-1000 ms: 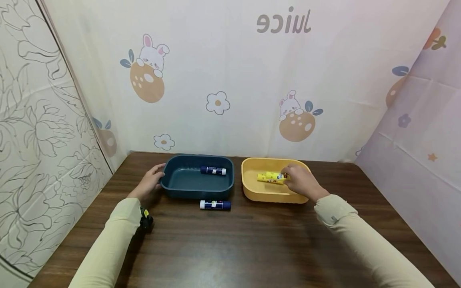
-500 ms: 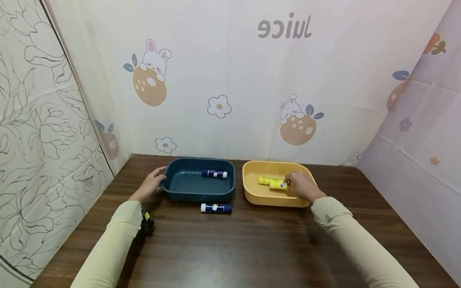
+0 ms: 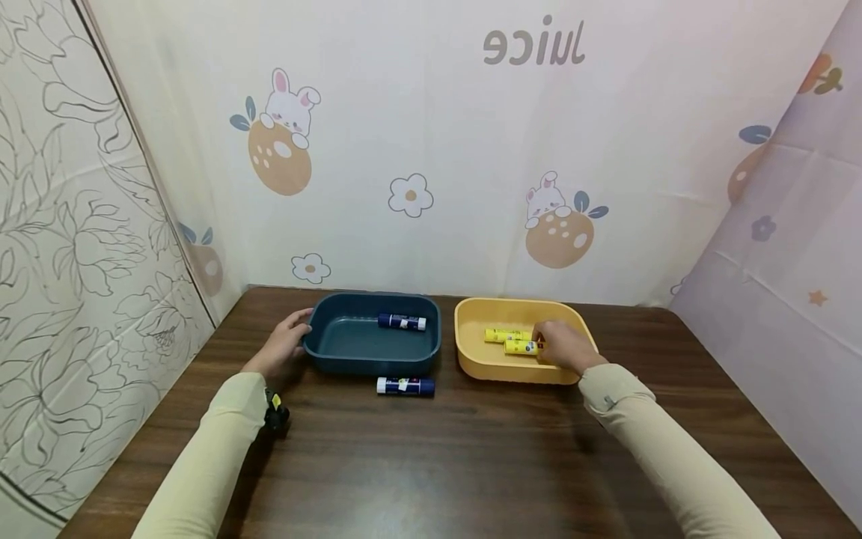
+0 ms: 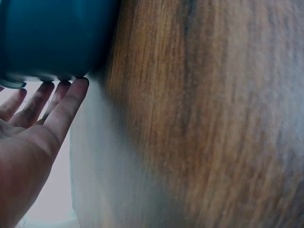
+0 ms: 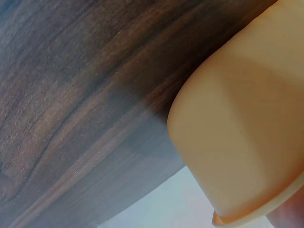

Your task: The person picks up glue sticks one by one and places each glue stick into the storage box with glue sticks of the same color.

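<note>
My left hand [image 3: 283, 344] rests its fingertips on the left end of the dark blue bin [image 3: 370, 367]; the left wrist view shows fairly straight fingers [image 4: 66, 107] touching the bin's wall. A navy glue stick [image 3: 402, 322] lies inside that bin, and another navy glue stick [image 3: 405, 386] lies on the table just in front of it. Inside the yellow bin [image 3: 512, 371], my right hand [image 3: 564, 347] pinches the right end of a yellow glue stick [image 3: 520, 347]. Just behind that one lies a second yellow glue stick [image 3: 501, 335]. My right fingertips are partly hidden.
Both bins stand side by side near the back of the brown wooden table [image 3: 431, 464], a narrow gap between them. A patterned curtain [image 3: 431, 135] hangs behind. A small black object [image 3: 276, 412] sits by my left wrist.
The yellow glue stick in my right hand has come down toward the bin's front, from behind the other yellow stick to before it. My left hand stays at the blue bin.
</note>
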A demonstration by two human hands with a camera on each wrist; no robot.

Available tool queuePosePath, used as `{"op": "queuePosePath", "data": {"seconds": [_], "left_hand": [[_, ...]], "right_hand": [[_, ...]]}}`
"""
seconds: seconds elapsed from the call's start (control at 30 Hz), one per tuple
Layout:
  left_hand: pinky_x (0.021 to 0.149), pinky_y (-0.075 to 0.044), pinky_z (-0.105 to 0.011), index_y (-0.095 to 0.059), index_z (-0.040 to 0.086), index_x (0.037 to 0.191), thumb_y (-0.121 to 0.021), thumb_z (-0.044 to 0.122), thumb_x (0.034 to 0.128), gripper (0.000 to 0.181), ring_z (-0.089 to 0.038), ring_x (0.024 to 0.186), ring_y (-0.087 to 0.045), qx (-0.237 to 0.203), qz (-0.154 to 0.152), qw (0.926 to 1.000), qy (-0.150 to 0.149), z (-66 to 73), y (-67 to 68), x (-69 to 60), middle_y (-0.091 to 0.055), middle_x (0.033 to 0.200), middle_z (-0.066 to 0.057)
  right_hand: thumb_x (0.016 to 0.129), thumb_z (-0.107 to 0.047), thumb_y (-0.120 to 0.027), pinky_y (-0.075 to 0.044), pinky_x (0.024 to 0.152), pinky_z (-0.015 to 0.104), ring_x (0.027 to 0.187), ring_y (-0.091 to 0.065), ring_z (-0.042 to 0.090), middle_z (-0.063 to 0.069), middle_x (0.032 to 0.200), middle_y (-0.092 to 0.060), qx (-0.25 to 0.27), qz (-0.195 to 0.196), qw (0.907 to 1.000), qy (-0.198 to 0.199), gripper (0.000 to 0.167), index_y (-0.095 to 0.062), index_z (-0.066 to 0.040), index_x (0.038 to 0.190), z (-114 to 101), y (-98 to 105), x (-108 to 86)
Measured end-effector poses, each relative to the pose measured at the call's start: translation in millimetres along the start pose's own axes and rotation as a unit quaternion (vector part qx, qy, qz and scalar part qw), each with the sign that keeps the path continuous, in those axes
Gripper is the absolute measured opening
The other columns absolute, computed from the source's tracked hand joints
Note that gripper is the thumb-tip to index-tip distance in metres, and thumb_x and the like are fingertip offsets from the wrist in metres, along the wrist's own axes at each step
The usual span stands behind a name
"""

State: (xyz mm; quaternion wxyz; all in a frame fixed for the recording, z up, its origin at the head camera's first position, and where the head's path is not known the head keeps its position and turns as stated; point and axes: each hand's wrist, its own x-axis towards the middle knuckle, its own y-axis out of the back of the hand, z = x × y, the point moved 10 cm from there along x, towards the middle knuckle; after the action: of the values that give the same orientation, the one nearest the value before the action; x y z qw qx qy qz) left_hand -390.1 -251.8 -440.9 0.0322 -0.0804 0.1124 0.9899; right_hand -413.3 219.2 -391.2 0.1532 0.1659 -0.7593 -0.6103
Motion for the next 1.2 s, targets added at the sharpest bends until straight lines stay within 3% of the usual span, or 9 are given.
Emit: {"op": "queuePosePath", "data": {"seconds": [0.57, 0.77, 0.93, 1.2], "left_hand": [[0.101, -0.037, -0.051, -0.02, 0.007, 0.151, -0.033, 0.017, 0.1012, 0.053, -0.037, 0.13, -0.035, 0.011, -0.005, 0.9999, -0.007, 3.1, -3.0, 0.6, -0.022, 0.152, -0.023], [0.103, -0.033, -0.053, -0.019, 0.007, 0.152, -0.032, 0.014, 0.1011, 0.053, -0.04, 0.129, -0.034, 0.005, -0.007, 0.9999, -0.011, 2.2, -2.5, -1.9, -0.021, 0.152, -0.024], [0.103, -0.034, -0.053, -0.018, 0.007, 0.152, -0.032, 0.014, 0.1014, 0.053, -0.04, 0.128, -0.036, 0.0, -0.009, 0.9999, -0.013, 2.4, -2.5, -2.7, -0.022, 0.151, -0.024], [0.103, -0.033, -0.053, -0.018, 0.006, 0.152, -0.032, 0.013, 0.1017, 0.053, -0.039, 0.13, -0.032, -0.004, -0.01, 0.9999, -0.013, 1.5, -2.2, -2.2, -0.019, 0.153, -0.023]], "right_hand": [[0.069, 0.001, -0.07, -0.046, 0.064, 0.039, 0.07, -0.052, 0.023, 0.008, 0.079, -0.059, 0.0, -0.002, 1.0, -0.004, 0.022, -0.063, 0.002, 0.09, 2.5, 2.7, -3.8], [0.077, -0.003, -0.069, -0.048, 0.073, 0.046, 0.083, -0.058, 0.03, 0.015, 0.091, -0.062, -0.031, 0.006, 0.9995, 0.002, 0.023, -0.062, 0.004, 0.098, -7.0, 15.8, -9.9], [0.078, -0.001, -0.069, -0.048, 0.079, 0.049, 0.091, -0.059, 0.034, 0.019, 0.098, -0.064, -0.029, 0.045, 0.9979, 0.035, 0.025, -0.063, 0.005, 0.102, -25.9, 32.7, -14.7], [0.076, -0.005, -0.074, -0.05, 0.079, 0.046, 0.09, -0.063, 0.03, 0.014, 0.097, -0.067, -0.042, 0.126, 0.9854, 0.106, 0.025, -0.066, 0.0, 0.1, -81.7, 57.9, -25.4]]}}
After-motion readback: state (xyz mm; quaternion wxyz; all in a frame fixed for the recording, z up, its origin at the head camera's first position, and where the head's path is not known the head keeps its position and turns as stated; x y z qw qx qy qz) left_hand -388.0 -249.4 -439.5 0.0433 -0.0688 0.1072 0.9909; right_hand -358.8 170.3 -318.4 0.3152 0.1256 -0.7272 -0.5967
